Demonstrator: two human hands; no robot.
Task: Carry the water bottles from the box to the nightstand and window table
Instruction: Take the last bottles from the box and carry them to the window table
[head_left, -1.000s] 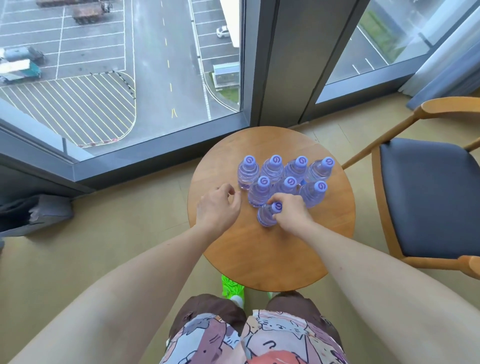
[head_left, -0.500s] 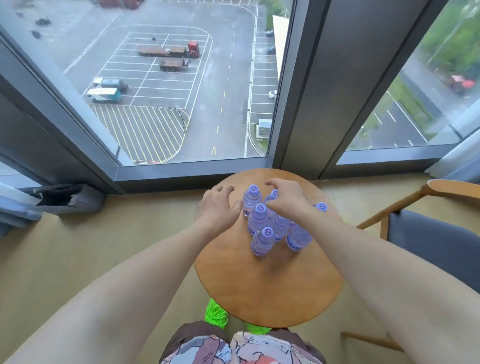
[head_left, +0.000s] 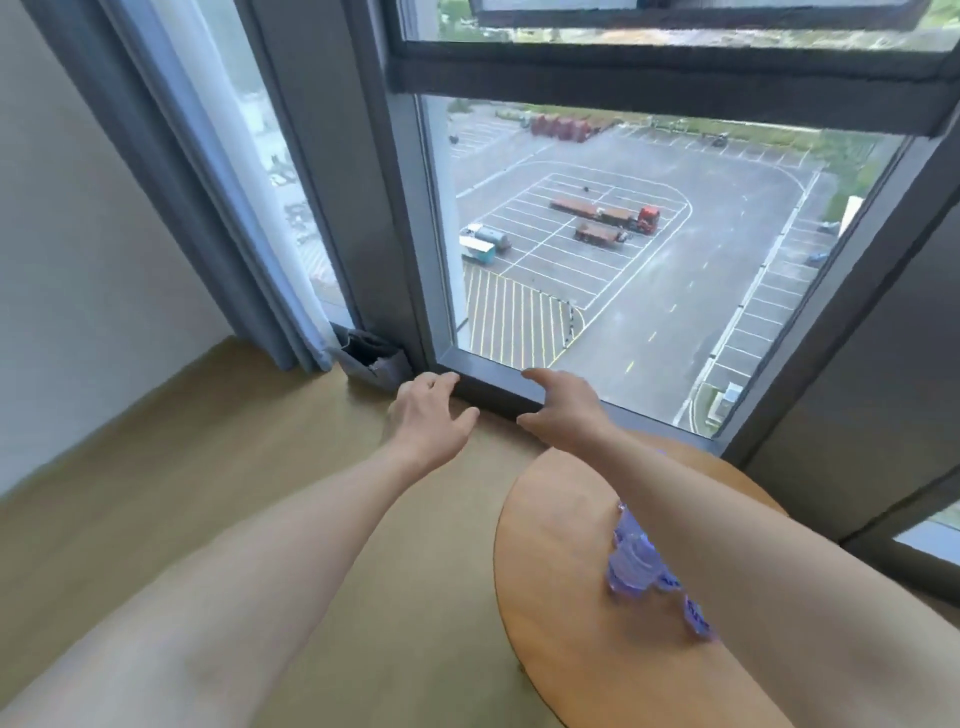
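Observation:
Clear water bottles (head_left: 631, 564) with purple labels stand on the round wooden window table (head_left: 561, 597) at the lower right; my right forearm hides most of them. My left hand (head_left: 431, 415) hovers over the floor left of the table, fingers spread and relaxed, holding nothing. My right hand (head_left: 563, 408) is raised beyond the table's far edge near the window sill, fingers loosely extended and empty. Both hands are apart from the bottles.
A large window (head_left: 623, 249) with a dark grey frame fills the far side. Grey and white curtains (head_left: 218, 182) hang at the left, with a dark grey bag (head_left: 371, 358) on the wooden floor below them. A white wall is at the far left.
Both hands have left the bottle cluster and lifted away toward the window. The view has swung up and to the left, so the table now sits at the lower right.

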